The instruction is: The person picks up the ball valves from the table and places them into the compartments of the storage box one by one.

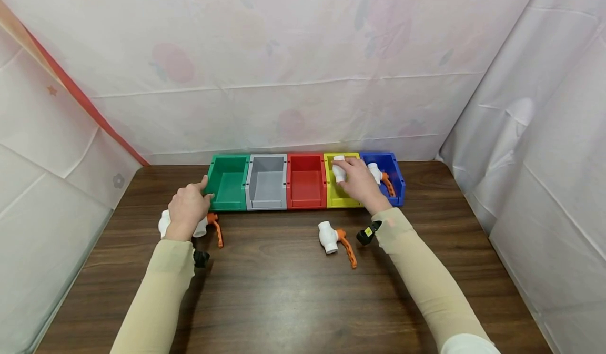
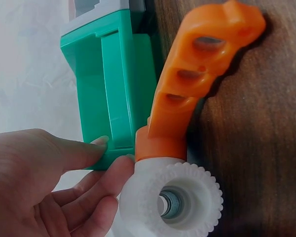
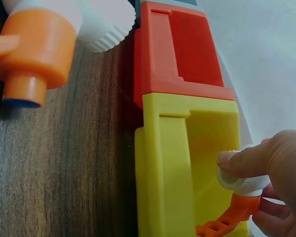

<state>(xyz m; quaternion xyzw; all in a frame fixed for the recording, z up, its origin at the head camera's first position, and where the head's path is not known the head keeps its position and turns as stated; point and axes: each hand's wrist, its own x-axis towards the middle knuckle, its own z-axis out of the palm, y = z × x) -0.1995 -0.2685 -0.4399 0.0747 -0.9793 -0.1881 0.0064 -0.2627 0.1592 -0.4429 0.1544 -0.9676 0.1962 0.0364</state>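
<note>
Blue low-fronted plastic bin point(image 1: 401, 192), right of the frame's centre: one white plastic valve with an orange lever point(image 1: 374, 172) lies inside, its placing judged done.
Yellow low-fronted plastic bin point(image 1: 343, 202), to the left of the blue: placing judged under way, not finished.
Right hand point(image 1: 361, 182): thumb and fingers closed about the white body of a second white-and-orange valve point(image 1: 339, 172) within the yellow bin, orange lever pointing down.
Row's left end: no valve shows in the red plastic bin point(image 1: 306, 202), grey plastic bin point(image 1: 266, 204) or green plastic bin point(image 1: 229, 205).
Left hand point(image 1: 188, 208), left of the frame: fingers partly bent at the green bin's near corner; whether they pinch its edge or merely touch it, one cannot tell.
Dark wood-grain tabletop point(image 1: 284, 301): a third white-and-orange valve point(image 1: 327, 237) lies just right of centre, a fourth white-and-orange valve point(image 1: 201, 230) lies partly hidden beside the left hand, and a white plastic piece point(image 1: 164, 222) shows past that hand; these remain outside the bins.
</note>
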